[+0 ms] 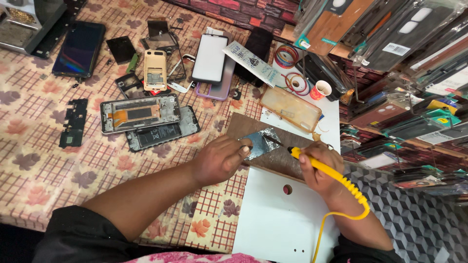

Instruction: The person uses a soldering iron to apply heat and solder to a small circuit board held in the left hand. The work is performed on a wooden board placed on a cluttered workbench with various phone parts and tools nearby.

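My right hand (318,168) grips a yellow-handled soldering iron (321,168), its dark tip resting on a small silvery metal plate (261,141). My left hand (222,158) presses its fingers on the left edge of that plate, holding it down. The plate lies on a brown wooden board (280,158), which sits on a white panel (278,219). The iron's yellow cord (341,214) curls down past my right wrist.
Opened phone frames (140,113), a gold phone back (155,69), a dark phone (79,48), a white phone (210,58) and a clear case (290,108) lie on the patterned cloth. A small paper cup (321,89) and packaged cases (404,73) stand at right.
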